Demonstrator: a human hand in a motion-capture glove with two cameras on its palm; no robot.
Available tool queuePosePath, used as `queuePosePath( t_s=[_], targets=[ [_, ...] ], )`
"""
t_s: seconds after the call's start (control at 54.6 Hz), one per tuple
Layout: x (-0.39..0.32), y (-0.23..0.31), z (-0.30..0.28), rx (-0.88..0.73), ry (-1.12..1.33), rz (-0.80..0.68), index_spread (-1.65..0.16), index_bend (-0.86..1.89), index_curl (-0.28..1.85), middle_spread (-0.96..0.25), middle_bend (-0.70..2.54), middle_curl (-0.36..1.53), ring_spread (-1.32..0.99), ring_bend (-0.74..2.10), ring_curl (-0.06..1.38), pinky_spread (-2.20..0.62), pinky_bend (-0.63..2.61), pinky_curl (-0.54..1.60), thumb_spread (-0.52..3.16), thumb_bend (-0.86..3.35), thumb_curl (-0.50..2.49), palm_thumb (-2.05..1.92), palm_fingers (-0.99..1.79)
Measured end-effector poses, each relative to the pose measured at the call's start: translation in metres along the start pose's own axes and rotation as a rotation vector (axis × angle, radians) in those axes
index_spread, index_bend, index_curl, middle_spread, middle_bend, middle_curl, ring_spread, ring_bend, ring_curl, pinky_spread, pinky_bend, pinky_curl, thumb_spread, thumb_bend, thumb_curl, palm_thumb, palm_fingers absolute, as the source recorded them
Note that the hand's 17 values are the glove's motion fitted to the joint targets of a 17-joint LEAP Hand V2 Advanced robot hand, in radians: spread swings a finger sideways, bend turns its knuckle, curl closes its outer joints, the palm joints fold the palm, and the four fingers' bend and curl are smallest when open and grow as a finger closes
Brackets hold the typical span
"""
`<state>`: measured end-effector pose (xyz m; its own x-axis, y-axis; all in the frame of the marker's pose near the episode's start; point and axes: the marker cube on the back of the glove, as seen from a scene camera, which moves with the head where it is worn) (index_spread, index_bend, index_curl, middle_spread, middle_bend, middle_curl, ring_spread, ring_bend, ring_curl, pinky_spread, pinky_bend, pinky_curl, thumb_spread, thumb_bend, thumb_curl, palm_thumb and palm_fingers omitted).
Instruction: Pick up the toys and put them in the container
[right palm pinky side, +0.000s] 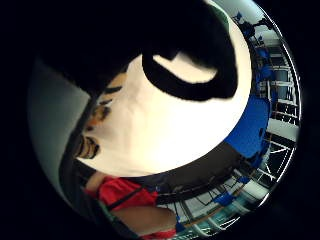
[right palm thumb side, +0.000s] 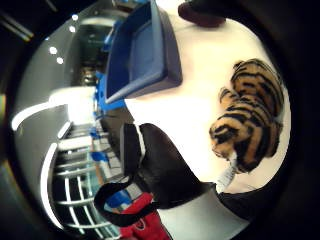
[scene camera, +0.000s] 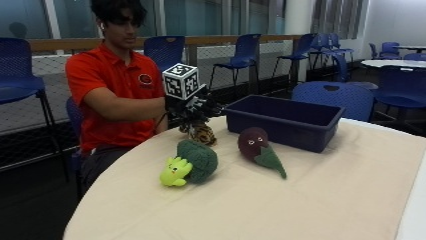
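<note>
Fuzzy plush tiger toy, plush fabric broccoli toy and eggplant toy, smooth matt blue plastic container, matt cream cloth over bench, black fabric glove on right hand

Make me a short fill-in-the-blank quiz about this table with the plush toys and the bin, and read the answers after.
1. The gloved right hand hovers over the striped ____ toy.
2. The container on the table is coloured ____.
3. The green broccoli toy lies on the tablecloth, ____ the container.
4. The dark purple eggplant toy has a ____ leafy end.

Answers: tiger; blue; outside; green
</note>
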<state>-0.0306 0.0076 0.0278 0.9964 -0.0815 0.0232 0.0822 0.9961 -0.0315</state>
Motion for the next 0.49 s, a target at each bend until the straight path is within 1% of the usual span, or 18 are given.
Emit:
queuePosePath(
  t_s=[0.018,0.073,0.201,0.311,0.495],
  targets=[
    [-0.001,0.0,0.002,-0.003,0.005,0.0,-0.35,0.17,0.32,-0.13,0.15,0.24,-0.06,0.17,0.16,0.09,0.77,0.35,1.22,-0.07,0.16,-0.1,-0.06],
    [-0.002,-0.001,0.008,-0.023,0.027,0.005,-0.35,0.16,0.32,-0.12,0.11,0.23,-0.03,0.14,0.15,0.11,0.9,0.39,1.18,-0.08,0.15,-0.11,-0.1],
    [0.001,-0.005,0.02,-0.109,0.086,0.04,-0.35,0.16,0.32,-0.08,0.1,0.21,0.0,0.13,0.14,0.13,1.07,0.43,1.12,-0.08,0.15,-0.11,-0.17],
    [0.007,-0.008,0.036,-0.185,0.123,0.065,-0.35,0.16,0.32,-0.06,0.12,0.21,0.03,0.12,0.12,0.14,1.13,0.44,1.09,-0.08,0.15,-0.1,-0.2],
    [0.014,-0.004,0.051,-0.217,0.225,0.078,-0.34,0.15,0.31,-0.02,0.09,0.19,0.06,0.16,0.11,0.11,1.24,0.45,1.11,-0.03,0.18,-0.02,-0.19]
  ],
)
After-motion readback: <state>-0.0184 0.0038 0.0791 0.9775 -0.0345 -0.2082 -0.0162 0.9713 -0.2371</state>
